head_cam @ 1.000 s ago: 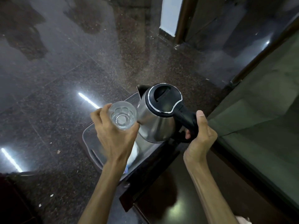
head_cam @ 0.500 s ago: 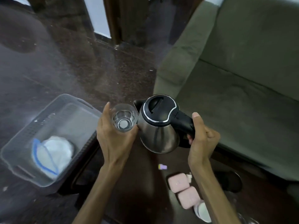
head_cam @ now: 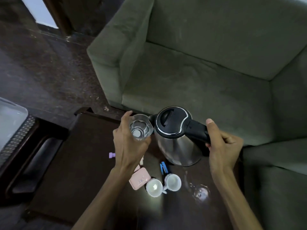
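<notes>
My left hand (head_cam: 128, 146) grips a clear drinking glass (head_cam: 140, 127) upright, above the dark wooden table (head_cam: 79, 163). Right beside it, my right hand (head_cam: 222, 146) holds the black handle of a steel electric kettle (head_cam: 176, 138) with a black lid. The kettle's spout sits next to the glass rim. The kettle is held over the table's far edge, roughly upright. I cannot tell whether any water is flowing.
On the table lie two small white cups (head_cam: 154, 187), a pink case (head_cam: 139, 178), a blue item (head_cam: 163, 167), a small purple piece (head_cam: 112, 155) and a glass object (head_cam: 200, 192). A green sofa (head_cam: 199, 72) stands behind; a grey plastic basket (head_cam: 11, 123) sits left.
The view has swung right from the floor and basket to the table and sofa. Both hands kept their hold on the glass and kettle, now over the table.
</notes>
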{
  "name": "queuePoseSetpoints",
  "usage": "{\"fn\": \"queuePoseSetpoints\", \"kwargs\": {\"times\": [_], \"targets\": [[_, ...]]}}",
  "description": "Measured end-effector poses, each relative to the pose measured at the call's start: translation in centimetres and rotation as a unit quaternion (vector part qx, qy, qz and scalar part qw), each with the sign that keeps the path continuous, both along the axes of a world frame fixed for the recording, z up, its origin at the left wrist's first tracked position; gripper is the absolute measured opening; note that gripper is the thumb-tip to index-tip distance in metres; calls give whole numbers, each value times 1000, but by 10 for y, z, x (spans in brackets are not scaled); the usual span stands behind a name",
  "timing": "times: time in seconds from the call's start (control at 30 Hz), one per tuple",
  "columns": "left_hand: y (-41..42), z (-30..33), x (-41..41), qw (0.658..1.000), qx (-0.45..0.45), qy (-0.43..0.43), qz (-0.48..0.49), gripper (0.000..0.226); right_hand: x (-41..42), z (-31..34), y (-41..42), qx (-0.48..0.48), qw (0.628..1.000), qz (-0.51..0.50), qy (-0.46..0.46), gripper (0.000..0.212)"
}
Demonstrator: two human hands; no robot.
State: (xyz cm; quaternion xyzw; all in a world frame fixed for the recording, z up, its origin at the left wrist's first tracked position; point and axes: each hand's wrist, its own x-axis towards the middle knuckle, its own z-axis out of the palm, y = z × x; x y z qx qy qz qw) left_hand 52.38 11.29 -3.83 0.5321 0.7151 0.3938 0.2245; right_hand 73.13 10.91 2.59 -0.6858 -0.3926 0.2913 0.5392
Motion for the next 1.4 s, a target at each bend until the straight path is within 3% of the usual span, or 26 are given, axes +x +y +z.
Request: {"fn": "queuePoseSetpoints", "kwargs": {"times": [0.23,0.37,0.6,0.87,1.4], "targets": [[-12,-21,52,999,-9,19,-37,92,50,13,-8,-62,986,29,-154,70],[-22,-36,67,998,-22,10,-52,89,56,20,-8,-56,959,66,-271,68],[-34,-64,75,996,-57,13,-74,96,47,19,-7,-87,909,115,-391,72],[-43,-80,71,994,-65,3,-83,89,36,15,-3,-110,876,136,-449,73],[-50,-86,70,991,-99,-16,-85,90,24,19,1,-133,854,151,-480,73]]}}
